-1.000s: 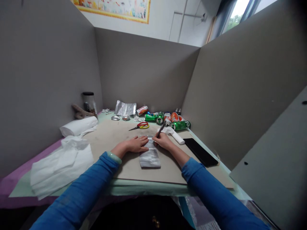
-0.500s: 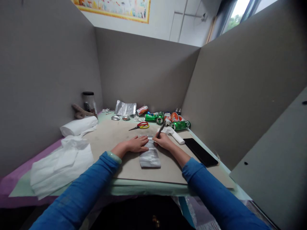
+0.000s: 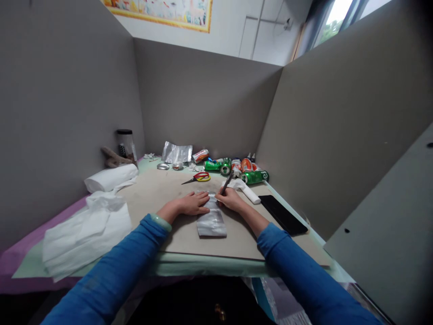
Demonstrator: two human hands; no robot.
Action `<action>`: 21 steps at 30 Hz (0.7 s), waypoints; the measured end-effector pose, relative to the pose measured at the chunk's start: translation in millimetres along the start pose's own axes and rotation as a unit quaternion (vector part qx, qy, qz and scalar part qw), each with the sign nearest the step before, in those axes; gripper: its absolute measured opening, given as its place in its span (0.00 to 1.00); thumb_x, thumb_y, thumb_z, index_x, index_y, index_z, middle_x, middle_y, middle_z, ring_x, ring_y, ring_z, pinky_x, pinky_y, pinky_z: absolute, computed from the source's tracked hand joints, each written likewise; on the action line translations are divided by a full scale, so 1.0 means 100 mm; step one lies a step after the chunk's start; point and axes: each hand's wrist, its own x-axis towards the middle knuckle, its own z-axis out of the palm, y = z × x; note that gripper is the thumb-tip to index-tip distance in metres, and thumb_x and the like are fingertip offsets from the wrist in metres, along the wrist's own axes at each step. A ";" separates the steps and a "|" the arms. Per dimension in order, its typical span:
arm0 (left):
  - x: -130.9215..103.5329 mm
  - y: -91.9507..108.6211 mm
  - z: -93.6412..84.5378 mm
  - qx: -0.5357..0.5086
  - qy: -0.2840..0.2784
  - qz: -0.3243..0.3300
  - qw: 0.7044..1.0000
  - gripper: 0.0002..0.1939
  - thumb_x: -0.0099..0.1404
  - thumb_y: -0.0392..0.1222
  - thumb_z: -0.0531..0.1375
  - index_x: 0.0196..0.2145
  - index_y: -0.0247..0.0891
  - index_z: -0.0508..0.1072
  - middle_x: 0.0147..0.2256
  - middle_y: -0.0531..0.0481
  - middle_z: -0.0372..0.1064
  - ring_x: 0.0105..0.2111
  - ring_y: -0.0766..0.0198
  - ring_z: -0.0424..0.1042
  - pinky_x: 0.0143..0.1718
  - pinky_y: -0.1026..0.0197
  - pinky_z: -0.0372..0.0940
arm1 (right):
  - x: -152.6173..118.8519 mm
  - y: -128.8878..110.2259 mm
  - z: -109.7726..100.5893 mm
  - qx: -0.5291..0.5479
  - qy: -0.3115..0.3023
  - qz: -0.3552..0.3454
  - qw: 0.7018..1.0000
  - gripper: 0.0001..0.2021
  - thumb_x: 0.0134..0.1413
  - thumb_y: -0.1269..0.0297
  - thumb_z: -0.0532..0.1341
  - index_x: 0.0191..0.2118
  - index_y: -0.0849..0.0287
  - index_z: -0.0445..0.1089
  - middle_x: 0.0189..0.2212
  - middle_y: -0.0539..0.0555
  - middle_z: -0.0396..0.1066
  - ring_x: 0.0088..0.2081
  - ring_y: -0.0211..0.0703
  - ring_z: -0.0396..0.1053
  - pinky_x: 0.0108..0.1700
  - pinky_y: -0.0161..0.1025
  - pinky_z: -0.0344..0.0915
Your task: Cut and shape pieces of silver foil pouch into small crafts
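Observation:
A strip of silvery sheet metal (image 3: 212,223) lies flat on the beige board (image 3: 182,241) in front of me. My left hand (image 3: 192,203) rests on its left side with fingers outstretched, pressing the far part. Between the fingers of my right hand (image 3: 230,199) is a dark pen (image 3: 228,182), held slanted with its lower end at the strip's right side; the very tip is hidden by my fingers. Just beyond both hands lie scissors (image 3: 200,177) with red and yellow handles, blades pointing left.
Crushed drink cans (image 3: 226,166) and a larger silver sheet (image 3: 177,152) line the back. A black flat object (image 3: 283,215) and a white roll (image 3: 249,193) lie at right. At left are white cloth (image 3: 88,232), a paper roll (image 3: 111,177) and a black-lidded jar (image 3: 126,144). Grey panels surround the table.

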 end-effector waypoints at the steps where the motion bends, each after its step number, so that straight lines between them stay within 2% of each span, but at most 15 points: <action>1: 0.00 0.00 0.00 -0.001 -0.001 -0.001 1.000 0.33 0.67 0.56 0.44 0.64 0.35 0.47 0.64 0.38 0.34 0.64 0.52 0.36 0.60 0.46 0.36 | 0.00 0.01 0.00 0.000 0.000 0.001 1.000 0.08 0.47 0.67 0.57 0.21 0.62 0.65 0.15 0.49 0.66 0.20 0.35 0.63 0.25 0.31 0.58; 8: 0.00 -0.02 0.01 -0.013 -0.004 0.008 1.000 0.31 0.70 0.56 0.38 0.64 0.36 0.46 0.65 0.40 0.34 0.64 0.54 0.35 0.60 0.44 0.36 | -0.02 -0.02 0.00 -0.001 0.002 -0.003 1.000 0.08 0.47 0.68 0.56 0.21 0.61 0.64 0.15 0.49 0.66 0.21 0.35 0.63 0.26 0.31 0.58; 12: 0.00 -0.05 0.06 -0.006 0.015 0.009 1.000 0.38 0.66 0.64 0.42 0.64 0.37 0.44 0.65 0.39 0.34 0.64 0.52 0.36 0.60 0.44 0.35 | -0.03 -0.05 0.00 -0.003 0.007 -0.002 1.000 0.08 0.47 0.68 0.57 0.21 0.62 0.65 0.16 0.49 0.67 0.22 0.36 0.64 0.27 0.32 0.58; 21: 0.00 -0.01 0.03 0.002 0.011 -0.001 1.000 0.38 0.65 0.63 0.43 0.64 0.37 0.44 0.65 0.40 0.34 0.64 0.53 0.36 0.60 0.46 0.36 | -0.02 -0.02 -0.01 -0.005 0.005 -0.003 1.000 0.08 0.47 0.67 0.57 0.21 0.62 0.65 0.16 0.49 0.66 0.21 0.35 0.63 0.27 0.31 0.58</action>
